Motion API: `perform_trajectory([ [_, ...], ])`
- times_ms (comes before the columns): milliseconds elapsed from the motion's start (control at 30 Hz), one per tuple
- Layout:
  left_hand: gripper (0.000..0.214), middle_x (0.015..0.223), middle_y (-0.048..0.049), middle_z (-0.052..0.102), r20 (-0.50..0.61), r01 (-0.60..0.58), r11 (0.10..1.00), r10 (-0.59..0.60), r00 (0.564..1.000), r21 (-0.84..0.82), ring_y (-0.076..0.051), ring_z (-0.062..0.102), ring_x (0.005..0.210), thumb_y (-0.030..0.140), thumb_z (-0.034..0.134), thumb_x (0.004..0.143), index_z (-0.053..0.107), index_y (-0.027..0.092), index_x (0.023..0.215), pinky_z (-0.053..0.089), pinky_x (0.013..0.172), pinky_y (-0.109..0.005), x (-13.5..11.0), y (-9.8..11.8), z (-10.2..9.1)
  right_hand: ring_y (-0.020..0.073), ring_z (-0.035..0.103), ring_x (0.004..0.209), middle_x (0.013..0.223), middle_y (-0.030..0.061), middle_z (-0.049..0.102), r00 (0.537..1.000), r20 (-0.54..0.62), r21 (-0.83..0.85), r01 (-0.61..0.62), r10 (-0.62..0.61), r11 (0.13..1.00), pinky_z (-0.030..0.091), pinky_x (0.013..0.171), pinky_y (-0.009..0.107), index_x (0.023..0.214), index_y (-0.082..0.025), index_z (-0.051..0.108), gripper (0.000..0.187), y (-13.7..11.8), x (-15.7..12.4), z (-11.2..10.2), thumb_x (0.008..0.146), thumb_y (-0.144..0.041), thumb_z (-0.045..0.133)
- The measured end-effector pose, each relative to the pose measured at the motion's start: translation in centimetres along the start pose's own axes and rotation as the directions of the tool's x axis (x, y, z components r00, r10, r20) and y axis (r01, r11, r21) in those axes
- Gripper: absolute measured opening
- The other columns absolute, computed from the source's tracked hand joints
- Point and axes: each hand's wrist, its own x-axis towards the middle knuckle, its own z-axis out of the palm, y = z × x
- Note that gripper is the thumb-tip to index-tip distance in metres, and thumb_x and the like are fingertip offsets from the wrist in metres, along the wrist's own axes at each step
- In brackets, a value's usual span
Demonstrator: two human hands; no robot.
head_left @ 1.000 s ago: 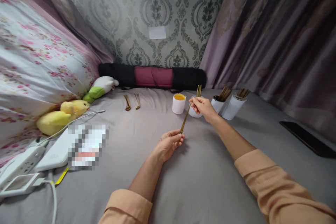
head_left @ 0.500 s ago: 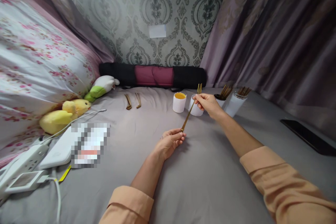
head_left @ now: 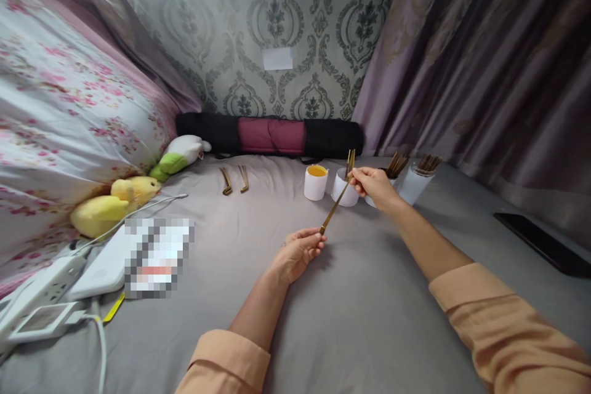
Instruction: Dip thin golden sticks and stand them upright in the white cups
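A slim gold-brown stick (head_left: 335, 206) slants between my two hands above the grey sheet. The fingers of my left hand (head_left: 302, 252) are closed around its lower, thicker end. My right hand (head_left: 375, 188) pinches the upper end between thumb and fingertips. Just behind the right fingers stands a white cup (head_left: 345, 192) with a few thin gold sticks (head_left: 351, 160) upright in it. To its left is another white cup (head_left: 316, 183), yellow inside. Beyond the right hand, a dark-rimmed cup and a white jar (head_left: 416, 183) hold several brown sticks (head_left: 429, 164); the hand partly hides the cup.
Two small groups of gold sticks (head_left: 226, 181) lie at the back left. A long black and maroon bag (head_left: 271, 135) lies along the wall. Plush toys (head_left: 99, 214), a power strip (head_left: 50, 283) and cables are left. A black phone (head_left: 540, 243) lies right.
My right hand has shifted slightly right and down, and the stick's upper end has tilted with it. My left hand keeps its hold in nearly the same place.
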Motion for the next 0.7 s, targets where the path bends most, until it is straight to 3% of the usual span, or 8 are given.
perform_trajectory([
  [300,0.012,0.074,-0.0056,0.058,-0.025,0.016,0.992,-0.02,0.999,-0.127,-0.006,0.053,0.056,0.01,0.056,0.076,0.059,0.006,0.087,0.044,0.051,-0.017,0.1,0.5,-0.4,0.0033,0.038,0.038,0.055,-0.0008,0.05,0.995,-0.096,0.021,-0.015,0.017,1.0,0.025,0.031,0.015,0.068,-0.014,0.056,0.019,-1.1,0.0,-2.9,0.08,-0.028,0.055],
  [700,0.011,0.069,-0.0031,0.056,-0.017,0.08,0.963,-0.087,0.996,-0.256,-0.006,0.051,0.055,0.01,0.051,0.078,0.056,0.008,0.088,0.043,0.049,-0.016,0.2,1.0,-0.8,0.004,0.042,0.039,0.059,0.0015,0.054,0.973,-0.223,-0.017,0.049,-0.052,0.999,0.029,0.031,0.014,0.069,-0.015,0.058,0.021,-2.0,1.5,-7.5,0.079,-0.033,0.056],
])
